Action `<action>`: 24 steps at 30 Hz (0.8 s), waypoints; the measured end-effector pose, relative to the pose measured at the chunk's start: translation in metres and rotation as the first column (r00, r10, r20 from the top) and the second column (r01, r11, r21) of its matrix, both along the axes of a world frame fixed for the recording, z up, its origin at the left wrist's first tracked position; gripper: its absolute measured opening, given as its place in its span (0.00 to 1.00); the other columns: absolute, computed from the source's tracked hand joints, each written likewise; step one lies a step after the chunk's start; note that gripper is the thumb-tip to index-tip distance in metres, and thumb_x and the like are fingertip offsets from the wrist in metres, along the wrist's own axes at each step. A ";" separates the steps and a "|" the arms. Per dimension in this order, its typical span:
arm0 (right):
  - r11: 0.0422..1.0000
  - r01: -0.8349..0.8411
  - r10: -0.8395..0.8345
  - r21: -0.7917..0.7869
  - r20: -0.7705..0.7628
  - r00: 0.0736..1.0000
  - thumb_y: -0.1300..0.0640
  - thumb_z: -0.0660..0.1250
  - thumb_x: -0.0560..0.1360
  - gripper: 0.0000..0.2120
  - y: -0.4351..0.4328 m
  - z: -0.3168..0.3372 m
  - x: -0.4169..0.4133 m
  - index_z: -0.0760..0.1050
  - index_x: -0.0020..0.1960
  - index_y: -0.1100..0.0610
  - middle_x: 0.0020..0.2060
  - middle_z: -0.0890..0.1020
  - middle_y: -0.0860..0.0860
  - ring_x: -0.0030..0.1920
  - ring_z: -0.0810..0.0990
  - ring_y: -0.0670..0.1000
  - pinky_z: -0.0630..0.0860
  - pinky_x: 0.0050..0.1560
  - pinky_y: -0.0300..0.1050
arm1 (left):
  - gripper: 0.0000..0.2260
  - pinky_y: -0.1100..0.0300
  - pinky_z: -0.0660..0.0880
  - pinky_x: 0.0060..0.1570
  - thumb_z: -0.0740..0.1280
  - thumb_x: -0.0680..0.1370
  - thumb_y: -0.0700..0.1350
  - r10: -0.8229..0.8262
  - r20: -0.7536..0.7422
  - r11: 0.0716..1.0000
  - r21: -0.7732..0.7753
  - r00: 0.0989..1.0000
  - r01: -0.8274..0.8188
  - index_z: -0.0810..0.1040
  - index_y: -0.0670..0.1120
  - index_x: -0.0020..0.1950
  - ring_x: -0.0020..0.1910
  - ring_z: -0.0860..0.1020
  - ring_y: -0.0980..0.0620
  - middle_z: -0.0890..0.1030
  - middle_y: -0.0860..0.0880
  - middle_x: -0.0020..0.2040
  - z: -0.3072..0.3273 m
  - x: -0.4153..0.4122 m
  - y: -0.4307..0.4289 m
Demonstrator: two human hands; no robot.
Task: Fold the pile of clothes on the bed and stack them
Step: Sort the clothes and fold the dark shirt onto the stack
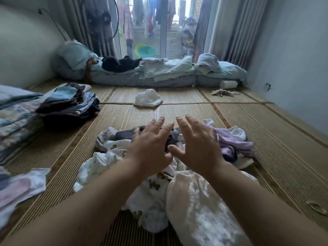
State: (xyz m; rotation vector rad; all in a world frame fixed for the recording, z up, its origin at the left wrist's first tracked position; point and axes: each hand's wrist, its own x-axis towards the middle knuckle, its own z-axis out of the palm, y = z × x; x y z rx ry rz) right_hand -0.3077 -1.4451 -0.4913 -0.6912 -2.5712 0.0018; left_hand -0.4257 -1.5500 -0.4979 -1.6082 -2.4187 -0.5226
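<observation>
On mat: clothes pile (159,174) rumpled, unfolded | hands prob. hovering

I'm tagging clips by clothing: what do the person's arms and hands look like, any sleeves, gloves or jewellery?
Both forearms are bare to the frame's edge, with no sleeves in view. The left hand and right hand wear no gloves, and no ring, watch or bracelet shows. The fingernails look short and unpainted.
</observation>
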 end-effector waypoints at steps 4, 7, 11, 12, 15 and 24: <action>1.000 0.004 -0.003 0.019 -0.040 0.999 0.36 0.65 0.71 0.39 -0.033 0.003 0.034 0.60 0.76 0.52 0.73 0.65 0.57 0.72 0.64 0.60 0.62 0.68 0.66 | 0.37 0.39 0.54 0.72 0.64 0.71 0.56 -0.018 -0.006 1.000 0.025 1.000 0.019 0.52 0.57 0.77 0.78 0.51 0.50 0.51 0.50 0.79 0.005 0.031 -0.033; 0.999 0.011 -0.010 0.039 -0.022 1.000 0.34 0.63 0.71 0.39 -0.052 -0.001 0.055 0.60 0.75 0.52 0.73 0.65 0.56 0.73 0.63 0.58 0.62 0.67 0.67 | 0.36 0.40 0.54 0.71 0.63 0.72 0.59 -0.011 -0.015 0.999 0.036 1.000 0.011 0.52 0.58 0.77 0.77 0.51 0.50 0.52 0.50 0.79 0.002 0.052 -0.059; 0.999 0.009 -0.007 0.045 -0.041 0.999 0.34 0.65 0.70 0.39 -0.069 -0.012 0.073 0.61 0.75 0.52 0.72 0.68 0.57 0.71 0.67 0.60 0.62 0.66 0.68 | 0.37 0.40 0.50 0.72 0.63 0.73 0.60 -0.016 -0.035 1.000 -0.025 0.999 0.015 0.49 0.59 0.77 0.78 0.50 0.49 0.49 0.51 0.79 -0.006 0.070 -0.081; 0.999 0.011 -0.010 0.043 -0.033 0.999 0.34 0.65 0.70 0.40 -0.071 -0.015 0.076 0.61 0.75 0.52 0.72 0.67 0.56 0.71 0.67 0.59 0.62 0.65 0.68 | 0.36 0.39 0.49 0.72 0.63 0.73 0.61 -0.023 -0.042 0.999 -0.037 0.999 0.021 0.49 0.59 0.77 0.78 0.50 0.49 0.49 0.51 0.79 -0.008 0.072 -0.083; 1.000 0.000 0.000 0.008 -0.023 1.000 0.32 0.63 0.69 0.41 -0.073 -0.027 0.082 0.58 0.76 0.50 0.74 0.64 0.54 0.73 0.64 0.57 0.59 0.66 0.67 | 0.37 0.38 0.49 0.71 0.63 0.73 0.62 -0.029 -0.033 0.998 -0.051 0.999 0.027 0.48 0.59 0.77 0.78 0.50 0.48 0.49 0.50 0.79 -0.012 0.075 -0.085; 0.899 0.262 -0.081 -0.352 0.452 0.888 0.20 0.60 0.57 0.60 -0.042 -0.095 0.091 0.20 0.67 0.37 0.74 0.28 0.51 0.73 0.29 0.62 0.40 0.67 0.74 | 0.45 0.34 0.40 0.69 0.63 0.66 0.73 0.261 0.164 0.937 -0.279 0.951 -0.210 0.33 0.71 0.71 0.74 0.32 0.41 0.30 0.51 0.76 -0.067 0.025 -0.084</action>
